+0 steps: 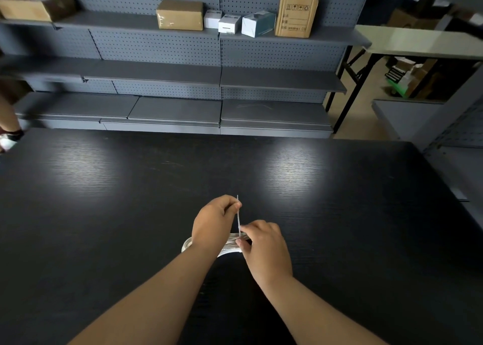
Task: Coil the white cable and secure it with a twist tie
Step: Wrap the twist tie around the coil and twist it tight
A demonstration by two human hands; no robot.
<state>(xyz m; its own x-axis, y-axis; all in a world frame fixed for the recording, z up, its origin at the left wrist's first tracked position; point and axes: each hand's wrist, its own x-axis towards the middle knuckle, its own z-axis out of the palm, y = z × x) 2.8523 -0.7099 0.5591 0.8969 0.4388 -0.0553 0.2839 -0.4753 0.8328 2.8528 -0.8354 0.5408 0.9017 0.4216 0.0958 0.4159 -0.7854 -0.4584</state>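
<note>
1. The white cable [228, 248] lies coiled on the surface [104, 214] close in front of me. It is a flat bundle with its long axis running 9 to 3 o'clock. My left wrist crosses its middle, so only the 9 o'clock loop and the 3 o'clock stretch show.
2. My left hand [215, 223] sits on the 12 o'clock side of the bundle. Its fingers [231, 205] are pressed together, pinching the upper part of the twist tie [238, 218], and a short tip pokes out toward 12.
3. The tie runs straight from 12 to 6, square across the cable's axis, and meets the bundle near its 3 o'clock end.
4. My right hand [265, 249] comes in from 4 o'clock, thumb and forefinger curled and pinching the strands right where the tie lands. I can't tell whether they also catch the tie's lower tail, because my own fingers hide it.
5. My read is that the coiling looks done and the tie is not yet twisted shut.
6. The next move turns on that right-angle crossing. My left hand is nearer the free end, so it should bring that end round toward 6. My right hand is nearer the crossing, so it anchors.
7. The risk is that the loops may spring apart toward 9 and 3 if the right pinch slackens.
</note>
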